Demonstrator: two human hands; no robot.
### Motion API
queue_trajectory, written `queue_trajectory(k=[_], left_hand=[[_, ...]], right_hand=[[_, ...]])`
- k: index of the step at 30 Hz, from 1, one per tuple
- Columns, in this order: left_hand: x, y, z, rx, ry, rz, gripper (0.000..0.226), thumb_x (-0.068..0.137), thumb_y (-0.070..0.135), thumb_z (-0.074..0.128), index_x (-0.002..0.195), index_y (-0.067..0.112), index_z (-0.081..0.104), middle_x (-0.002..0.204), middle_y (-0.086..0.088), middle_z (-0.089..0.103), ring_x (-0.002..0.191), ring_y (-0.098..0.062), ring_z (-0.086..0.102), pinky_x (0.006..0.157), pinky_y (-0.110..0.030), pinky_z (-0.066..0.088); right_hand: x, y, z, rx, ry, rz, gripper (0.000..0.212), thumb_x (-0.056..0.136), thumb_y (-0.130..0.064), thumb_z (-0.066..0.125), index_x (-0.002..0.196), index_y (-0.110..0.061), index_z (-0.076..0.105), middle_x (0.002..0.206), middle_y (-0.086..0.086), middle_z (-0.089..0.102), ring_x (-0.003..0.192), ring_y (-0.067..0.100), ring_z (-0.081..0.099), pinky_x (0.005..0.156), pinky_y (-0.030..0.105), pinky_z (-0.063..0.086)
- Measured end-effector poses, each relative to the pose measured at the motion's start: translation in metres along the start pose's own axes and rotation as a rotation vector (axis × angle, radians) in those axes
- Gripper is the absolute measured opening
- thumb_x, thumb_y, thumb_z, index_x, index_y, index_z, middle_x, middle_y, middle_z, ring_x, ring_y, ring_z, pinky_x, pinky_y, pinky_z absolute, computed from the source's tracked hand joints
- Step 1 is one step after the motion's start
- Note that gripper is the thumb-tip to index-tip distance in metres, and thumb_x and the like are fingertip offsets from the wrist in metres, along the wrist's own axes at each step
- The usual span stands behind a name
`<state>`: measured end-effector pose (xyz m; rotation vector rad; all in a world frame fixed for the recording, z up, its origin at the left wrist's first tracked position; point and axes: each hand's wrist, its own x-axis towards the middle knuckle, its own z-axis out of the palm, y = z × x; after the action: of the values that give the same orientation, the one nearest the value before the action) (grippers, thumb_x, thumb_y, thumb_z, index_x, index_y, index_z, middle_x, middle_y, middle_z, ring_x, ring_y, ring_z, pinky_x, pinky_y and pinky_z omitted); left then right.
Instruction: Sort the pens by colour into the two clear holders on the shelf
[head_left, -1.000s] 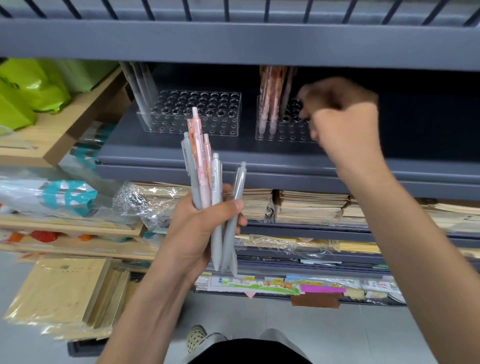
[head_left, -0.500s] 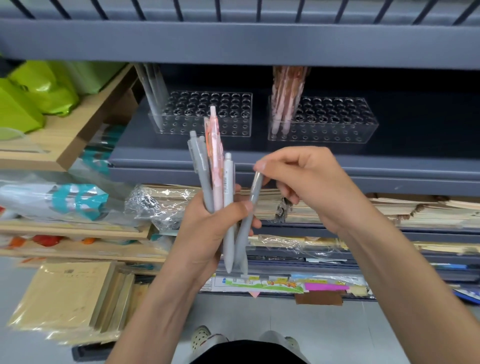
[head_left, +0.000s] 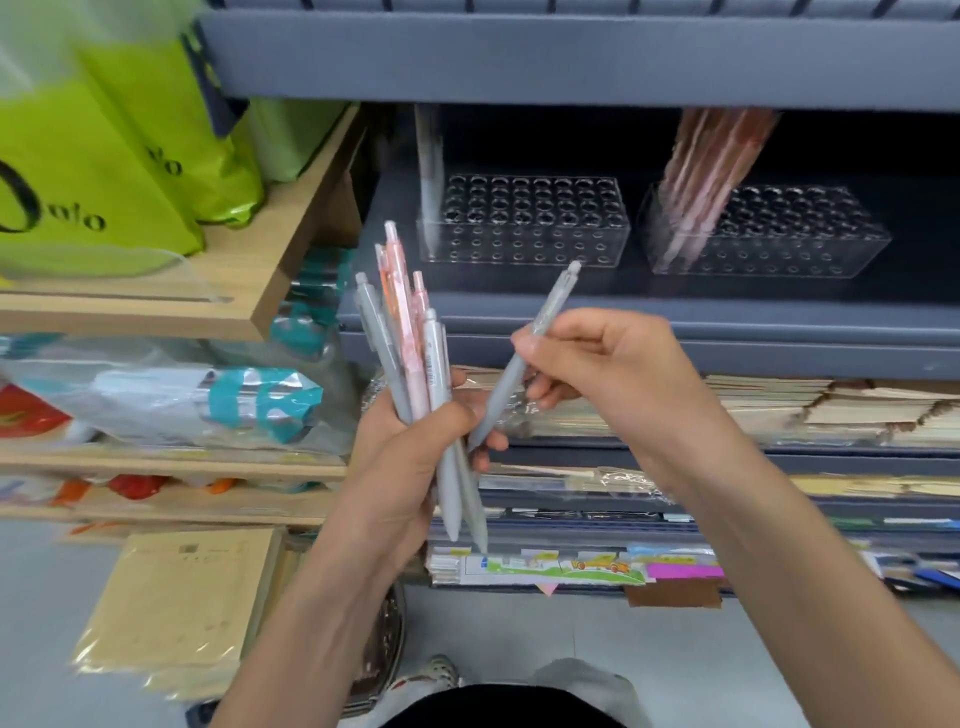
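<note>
Fingers closed — right hand: grey pen, left hand: bundle

I am standing in a stationery shop: grey metal shelving is holding clear pen holders and stacked notebooks, with wrapped brown paper packs and green bags lying beside it.

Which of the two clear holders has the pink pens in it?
The right holder, with pink pens leaning at its left end; the left holder holds only pale pens.
</note>
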<state>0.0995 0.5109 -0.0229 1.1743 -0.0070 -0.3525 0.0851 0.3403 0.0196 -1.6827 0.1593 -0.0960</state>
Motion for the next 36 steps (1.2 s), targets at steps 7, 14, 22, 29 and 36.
queue_trajectory(k=[7, 14, 22, 29, 36], left_hand=[[0.001, 0.01, -0.031, -0.073, -0.005, -0.049, 0.032, 0.073, 0.003, 0.065, 0.102, 0.009, 0.053, 0.068, -0.002, 0.05, 0.048, -0.016, 0.045, 0.044, -0.024, 0.042], [0.005, 0.019, -0.048, -0.06, -0.023, -0.061, 0.038, 0.073, 0.007, 0.069, 0.106, 0.013, 0.051, 0.073, -0.005, 0.051, 0.046, -0.017, 0.044, 0.043, -0.026, 0.041], [0.008, 0.023, -0.058, 0.001, -0.037, -0.055, 0.031, 0.074, 0.007, 0.066, 0.097, 0.011, 0.045, 0.059, 0.002, 0.053, 0.045, -0.017, 0.044, 0.05, -0.036, 0.042], [0.008, 0.023, -0.056, 0.0, -0.027, -0.039, 0.028, 0.072, 0.006, 0.066, 0.092, 0.01, 0.046, 0.061, 0.003, 0.054, 0.044, -0.016, 0.044, 0.043, -0.027, 0.041], [0.01, 0.023, -0.057, 0.042, -0.064, -0.032, 0.031, 0.073, 0.004, 0.066, 0.098, 0.01, 0.048, 0.072, -0.006, 0.055, 0.047, -0.019, 0.044, 0.044, -0.029, 0.041]], right_hand=[[0.041, -0.031, 0.012, 0.086, 0.377, -0.28, 0.011, 0.089, -0.003, 0.061, 0.097, -0.01, 0.064, 0.08, 0.004, 0.074, 0.08, 0.022, 0.073, 0.073, 0.029, 0.06], [0.116, -0.044, 0.022, -0.028, 0.524, -0.366, 0.028, 0.087, 0.005, 0.05, 0.077, -0.02, 0.056, 0.077, 0.006, 0.067, 0.081, 0.029, 0.068, 0.084, 0.048, 0.057], [0.157, -0.053, 0.034, -0.599, 0.384, -0.366, 0.037, 0.094, -0.029, 0.046, 0.115, -0.002, 0.061, 0.115, 0.016, 0.066, 0.11, 0.033, 0.061, 0.1, 0.045, 0.045], [0.167, -0.057, 0.038, -0.759, 0.277, -0.344, 0.036, 0.098, -0.028, 0.043, 0.125, -0.008, 0.055, 0.119, 0.014, 0.064, 0.11, 0.03, 0.06, 0.097, 0.037, 0.046], [0.157, -0.054, 0.032, -0.706, 0.351, -0.27, 0.031, 0.097, -0.031, 0.052, 0.108, -0.005, 0.065, 0.104, 0.011, 0.07, 0.098, 0.026, 0.066, 0.093, 0.043, 0.049]])
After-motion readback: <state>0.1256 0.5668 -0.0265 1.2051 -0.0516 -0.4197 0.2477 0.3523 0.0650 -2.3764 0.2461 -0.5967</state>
